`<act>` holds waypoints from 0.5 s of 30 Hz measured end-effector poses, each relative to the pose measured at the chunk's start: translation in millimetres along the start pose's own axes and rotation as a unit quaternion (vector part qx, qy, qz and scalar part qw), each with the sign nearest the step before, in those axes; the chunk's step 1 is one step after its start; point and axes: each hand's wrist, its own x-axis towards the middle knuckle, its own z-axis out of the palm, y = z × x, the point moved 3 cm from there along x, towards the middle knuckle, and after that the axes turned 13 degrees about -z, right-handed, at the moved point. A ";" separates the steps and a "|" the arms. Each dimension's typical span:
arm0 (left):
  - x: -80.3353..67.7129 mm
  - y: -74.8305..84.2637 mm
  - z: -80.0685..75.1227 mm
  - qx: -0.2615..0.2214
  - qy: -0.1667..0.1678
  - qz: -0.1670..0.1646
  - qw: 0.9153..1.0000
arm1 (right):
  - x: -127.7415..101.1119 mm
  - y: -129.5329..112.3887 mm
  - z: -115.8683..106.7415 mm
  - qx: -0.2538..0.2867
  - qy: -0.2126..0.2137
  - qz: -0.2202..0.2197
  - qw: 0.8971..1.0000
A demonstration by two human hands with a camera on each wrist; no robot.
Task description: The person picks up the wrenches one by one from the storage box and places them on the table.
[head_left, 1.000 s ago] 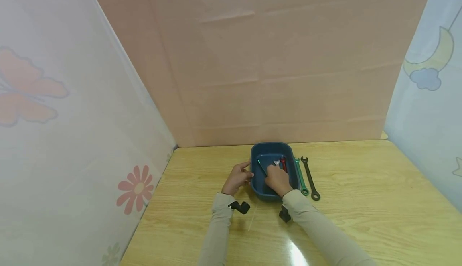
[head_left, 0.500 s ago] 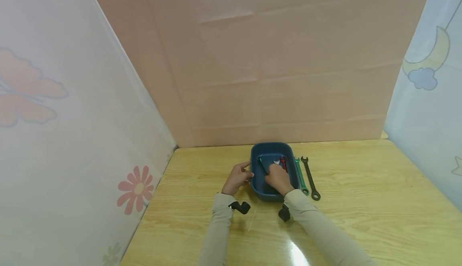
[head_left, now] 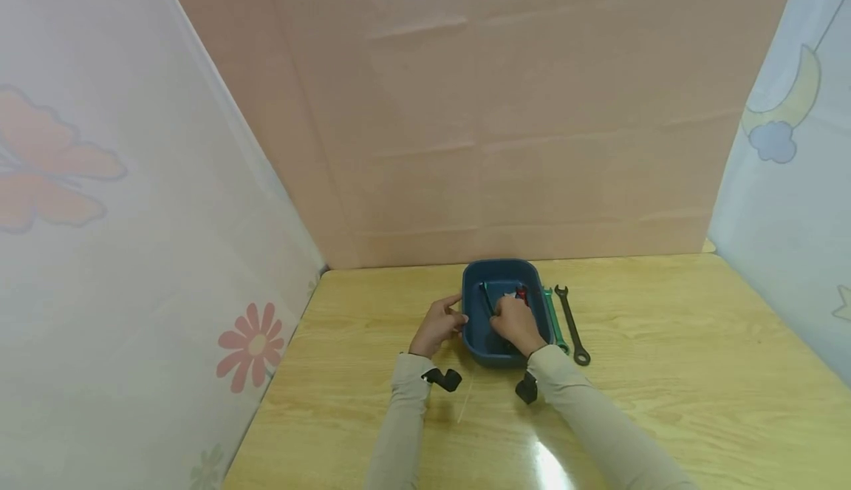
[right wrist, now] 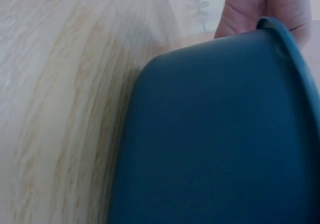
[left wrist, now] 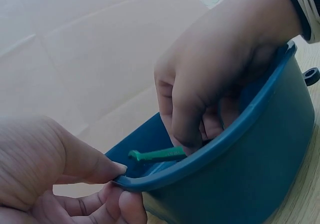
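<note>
**Pale wooden bench, blue tub at lower centre, both hands on it**

Wood-grain bench (head_left: pixel 665 372) fills the lower half of the head view, and just below the middle of the frame stands a dark blue tub (head_left: pixel 473 342). The right hand (head_left: pixel 513 322) reaches down inside it, fingers curled around the near end of a green wrench (left wrist: pixel 156 155) whose far end sticks out toward the tub's far left corner. From the left wrist camera the curled fingers (left wrist: pixel 182 129) close over the wrench behind the near rim, so the hand has hold of it. Beside that hand, at the upper right of the tub's inside, a red tool (head_left: pixel 521 294) and a small silvery piece show; what they are exactly is too small to tell.

The left hand (head_left: pixel 437 326) sits at the tub's left side. Its thumb lies over the rim and the fingers (left wrist: pixel 100 206) curl beneath the lip, pinching the edge.

Just right of the tub, on the bench, a second green wrench (head_left: pixel 553 320) lies along the tub's wall, and a black wrench (head_left: pixel 572 325) lies just beside it, nearly parallel. Both arms wear beige sleeves (head_left: pixel 598 423).

Behind stands a pinkish panel (head_left: pixel 505 106); a white curtain with orange flowers (head_left: pixel 250 346) fills the left of the frame, and a pale blue cloth with a moon and cloud (head_left: pixel 784 120) the upper right.
</note>
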 end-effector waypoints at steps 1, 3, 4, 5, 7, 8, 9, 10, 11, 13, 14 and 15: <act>0.1 0.5 0.2 0.000 -0.001 -0.001 1.000 | -0.3 -0.4 -2.0 0.002 0.007 -0.004 1.000; 0.7 1.1 0.6 0.001 -0.002 0.000 1.000 | -1.3 -0.9 -5.1 0.008 0.021 -0.012 1.000; 0.8 1.3 0.7 0.001 -0.003 0.000 1.000 | -2.3 -1.1 -6.6 0.013 0.026 -0.014 0.999; 1.1 1.3 0.8 0.001 -0.003 -0.001 1.000 | -3.3 -1.1 -7.7 0.018 0.030 -0.014 0.999; 1.8 1.1 0.9 0.003 -0.002 0.003 1.000 | -5.6 -0.8 -9.4 0.028 0.035 -0.012 0.999; 2.1 0.8 0.8 0.003 -0.002 0.003 1.000 | -7.0 -0.7 -10.0 0.035 0.036 -0.010 0.999; 2.3 0.5 0.7 0.003 -0.002 0.004 1.000 | -8.2 -0.5 -10.6 0.041 0.036 -0.006 0.998; 2.1 0.4 0.7 0.004 -0.001 0.005 1.000 | -9.5 -0.1 -11.0 0.047 0.035 -0.001 0.998; 1.7 0.3 0.6 0.003 -0.002 0.006 1.000 | -10.7 0.3 -11.2 0.053 0.034 0.003 0.998; 0.5 0.2 0.6 0.004 -0.004 0.007 1.000 | -13.0 1.2 -11.8 0.062 0.029 0.015 0.998; -0.4 0.4 0.6 0.002 -0.007 0.005 1.000 | -13.9 1.9 -11.9 0.065 0.027 0.021 0.997; -1.1 0.6 0.6 0.002 -0.009 0.006 1.000 | -14.8 2.4 -12.5 0.063 0.027 0.026 0.997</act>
